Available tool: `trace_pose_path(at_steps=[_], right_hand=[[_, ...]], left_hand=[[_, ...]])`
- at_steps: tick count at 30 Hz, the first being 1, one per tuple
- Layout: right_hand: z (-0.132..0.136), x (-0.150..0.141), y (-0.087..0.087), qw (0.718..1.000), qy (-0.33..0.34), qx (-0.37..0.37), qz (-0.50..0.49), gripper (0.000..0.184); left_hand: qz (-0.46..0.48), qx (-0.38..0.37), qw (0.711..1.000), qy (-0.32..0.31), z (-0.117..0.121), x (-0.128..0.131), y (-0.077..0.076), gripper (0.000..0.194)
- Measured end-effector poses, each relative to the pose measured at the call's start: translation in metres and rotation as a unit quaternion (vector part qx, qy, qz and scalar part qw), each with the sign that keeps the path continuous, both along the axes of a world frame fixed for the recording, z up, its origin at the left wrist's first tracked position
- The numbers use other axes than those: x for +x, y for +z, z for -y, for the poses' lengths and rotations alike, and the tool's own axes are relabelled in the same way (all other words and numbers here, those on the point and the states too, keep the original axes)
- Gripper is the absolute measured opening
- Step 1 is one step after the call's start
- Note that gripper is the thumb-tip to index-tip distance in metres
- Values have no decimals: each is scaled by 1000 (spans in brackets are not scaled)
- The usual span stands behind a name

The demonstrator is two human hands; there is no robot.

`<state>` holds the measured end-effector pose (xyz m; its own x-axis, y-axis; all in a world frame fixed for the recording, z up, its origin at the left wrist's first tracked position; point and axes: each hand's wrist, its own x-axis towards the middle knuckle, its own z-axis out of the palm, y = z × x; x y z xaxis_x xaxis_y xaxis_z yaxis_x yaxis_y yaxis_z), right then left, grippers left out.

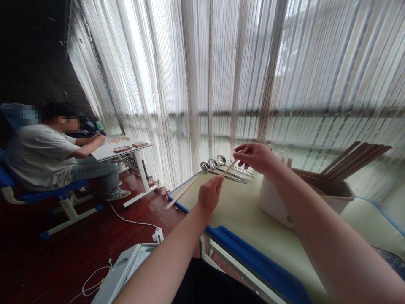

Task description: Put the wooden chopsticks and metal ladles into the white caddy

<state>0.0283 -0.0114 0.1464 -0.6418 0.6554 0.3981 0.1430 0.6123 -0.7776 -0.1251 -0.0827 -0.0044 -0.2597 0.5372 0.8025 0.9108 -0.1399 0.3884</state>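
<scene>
My left hand (pixel 210 193) is closed around the lower end of a thin pale wooden chopstick (pixel 230 166). At its upper end, the fingers of my right hand (pixel 255 158) pinch it. The chopstick slants up to the right above the table (pixel 236 211); I cannot tell whether it is one or a pair. Behind it lie metal skimmers with round perforated heads, among them a skimmer (pixel 205 166) at the left of the row. Left of my left hand, pale chopsticks (pixel 181 193) rest across the table's corner, side by side.
A light bin (pixel 274 202) stands under my right forearm, with several long wooden pieces (pixel 357 160) sticking out. At the left a person (pixel 47 156) sits at a white desk (pixel 126 145) with small pieces on it. A cable and power strip (pixel 157 234) lie near a grey case (pixel 126 270).
</scene>
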Motion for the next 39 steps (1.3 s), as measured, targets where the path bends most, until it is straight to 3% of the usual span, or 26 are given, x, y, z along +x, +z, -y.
trace_pose_path(at_steps=[3, 6, 12, 17, 23, 25, 30, 34, 39], right_hand=[[7, 2, 3, 999, 42, -28, 6, 19], [14, 9, 11, 998, 52, 24, -9, 19], [10, 53, 35, 969, -109, 158, -158, 27], [-6, 97, 45, 899, -194, 212, -332, 25], [-8, 124, 49, 853, -255, 291, -350, 23], [-15, 125, 48, 857, -282, 285, -323, 23], [-33, 115, 41, 908, -298, 221, -196, 23], [-42, 104, 34, 961, -240, 94, -105, 31], [-57, 96, 24, 983, -148, -15, -107, 35]], left_hand=[[5, 4, 1000, -8, 1, 0, 1, 34], [-17, -11, 1000, -9, 0, 0, 1, 33], [-65, -71, 995, 1, -6, 5, -3, 32], [-57, -134, 989, -6, -11, 10, -3, 32], [-54, -143, 988, -7, -14, 10, -4, 29], [-67, -147, 987, -2, -14, 10, -5, 28], [-88, -157, 984, 5, -17, 9, -6, 30], [-81, -150, 985, -7, -19, 8, -8, 29], [-62, -136, 989, -24, -17, 9, -9, 28]])
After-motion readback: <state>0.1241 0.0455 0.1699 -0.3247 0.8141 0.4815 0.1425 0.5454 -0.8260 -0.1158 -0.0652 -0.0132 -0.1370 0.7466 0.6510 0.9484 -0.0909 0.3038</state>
